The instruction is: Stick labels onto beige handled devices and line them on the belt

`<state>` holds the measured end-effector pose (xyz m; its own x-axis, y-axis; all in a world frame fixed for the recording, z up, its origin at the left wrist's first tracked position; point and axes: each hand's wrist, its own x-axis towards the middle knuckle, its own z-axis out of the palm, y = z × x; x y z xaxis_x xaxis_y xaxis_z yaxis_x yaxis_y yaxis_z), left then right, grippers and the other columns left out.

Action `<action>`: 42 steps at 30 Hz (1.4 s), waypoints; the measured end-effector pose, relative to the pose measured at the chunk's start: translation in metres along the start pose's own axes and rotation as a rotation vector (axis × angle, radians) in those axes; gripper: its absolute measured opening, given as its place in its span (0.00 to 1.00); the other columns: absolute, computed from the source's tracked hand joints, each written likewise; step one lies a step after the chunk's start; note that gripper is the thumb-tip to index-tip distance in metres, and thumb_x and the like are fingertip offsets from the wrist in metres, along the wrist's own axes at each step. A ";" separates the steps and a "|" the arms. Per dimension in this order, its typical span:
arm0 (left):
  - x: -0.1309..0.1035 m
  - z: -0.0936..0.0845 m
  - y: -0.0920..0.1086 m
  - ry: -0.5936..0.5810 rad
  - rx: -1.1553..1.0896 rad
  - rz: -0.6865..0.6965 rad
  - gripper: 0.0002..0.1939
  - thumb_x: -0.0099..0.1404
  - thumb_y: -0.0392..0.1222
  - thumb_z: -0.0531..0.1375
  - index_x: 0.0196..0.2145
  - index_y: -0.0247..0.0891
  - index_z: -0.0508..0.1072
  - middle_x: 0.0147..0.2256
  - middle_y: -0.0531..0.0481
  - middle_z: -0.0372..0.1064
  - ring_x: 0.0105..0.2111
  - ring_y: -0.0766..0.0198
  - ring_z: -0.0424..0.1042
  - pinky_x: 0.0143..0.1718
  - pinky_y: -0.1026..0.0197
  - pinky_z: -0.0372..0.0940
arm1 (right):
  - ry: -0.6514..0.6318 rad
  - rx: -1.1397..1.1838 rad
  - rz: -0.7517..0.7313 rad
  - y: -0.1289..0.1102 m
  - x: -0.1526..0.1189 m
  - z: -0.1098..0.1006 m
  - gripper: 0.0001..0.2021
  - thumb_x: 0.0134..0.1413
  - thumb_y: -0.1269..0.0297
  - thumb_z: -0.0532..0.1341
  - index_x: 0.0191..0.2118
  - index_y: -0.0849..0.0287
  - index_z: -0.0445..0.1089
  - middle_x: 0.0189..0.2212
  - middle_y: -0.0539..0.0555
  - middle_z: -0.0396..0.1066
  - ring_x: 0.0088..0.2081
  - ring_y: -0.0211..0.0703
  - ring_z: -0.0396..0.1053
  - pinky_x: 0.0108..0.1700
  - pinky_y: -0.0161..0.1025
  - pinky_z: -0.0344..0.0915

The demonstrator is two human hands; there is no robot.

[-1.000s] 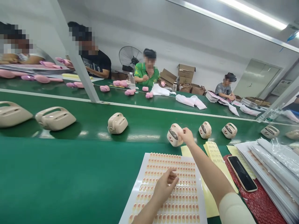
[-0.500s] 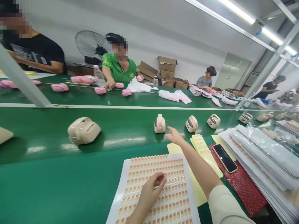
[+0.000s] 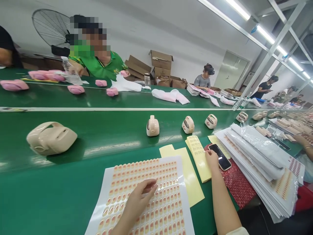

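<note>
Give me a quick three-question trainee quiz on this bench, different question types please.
1. True or false: the left hand rests on the sticker sheet.
2. The right hand lies nearest to: A) the fan, B) the phone, C) a pink shell.
3. Fill in: the beige shells sit on a ____ belt.

Key: 1 true; 2 B; 3 green.

Factory assembly line. Long green conveyor belt (image 3: 73,182) carries a row of identical beige plastic housings (image 3: 51,138), pink ones (image 3: 14,85) on the far lane. Workers (image 3: 204,78) seated along both sides, sticker sheets (image 3: 144,199) and stacked bagged sheets (image 3: 259,153) at the station, cardboard boxes (image 3: 160,60) by the wall, strip lights (image 3: 244,13) overhead.
</note>
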<state>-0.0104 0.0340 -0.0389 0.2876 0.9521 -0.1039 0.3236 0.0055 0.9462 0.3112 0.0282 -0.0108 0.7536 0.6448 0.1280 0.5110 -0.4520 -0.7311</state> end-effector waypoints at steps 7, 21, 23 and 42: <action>-0.008 0.007 0.006 0.115 -0.020 0.036 0.22 0.49 0.62 0.55 0.32 0.42 0.71 0.34 0.47 0.71 0.35 0.54 0.70 0.36 0.55 0.67 | 0.068 0.065 -0.087 -0.003 -0.001 0.007 0.06 0.41 0.64 0.54 0.22 0.58 0.66 0.27 0.54 0.68 0.31 0.45 0.65 0.37 0.39 0.60; -0.008 0.009 0.007 0.139 -0.003 0.048 0.22 0.50 0.62 0.54 0.31 0.42 0.72 0.34 0.47 0.71 0.34 0.55 0.70 0.35 0.56 0.67 | 0.090 0.070 -0.046 0.005 0.009 0.011 0.06 0.37 0.64 0.57 0.19 0.59 0.68 0.26 0.57 0.67 0.33 0.49 0.65 0.40 0.42 0.60; -0.007 0.010 0.007 0.139 0.002 0.053 0.22 0.50 0.62 0.54 0.31 0.42 0.72 0.34 0.47 0.71 0.34 0.56 0.70 0.34 0.56 0.67 | 0.095 0.069 -0.057 0.005 0.008 0.011 0.06 0.37 0.64 0.57 0.19 0.59 0.68 0.27 0.57 0.67 0.35 0.50 0.65 0.41 0.42 0.60; -0.006 0.009 0.004 0.122 0.014 0.066 0.22 0.51 0.62 0.54 0.32 0.42 0.71 0.34 0.47 0.71 0.34 0.56 0.70 0.35 0.55 0.67 | 0.111 0.112 -0.074 0.009 0.012 0.012 0.06 0.35 0.64 0.58 0.20 0.59 0.69 0.28 0.57 0.68 0.36 0.51 0.64 0.43 0.45 0.59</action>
<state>-0.0025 0.0256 -0.0370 0.1968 0.9804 -0.0028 0.3203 -0.0616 0.9453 0.3196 0.0389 -0.0243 0.7598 0.5988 0.2532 0.5224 -0.3305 -0.7860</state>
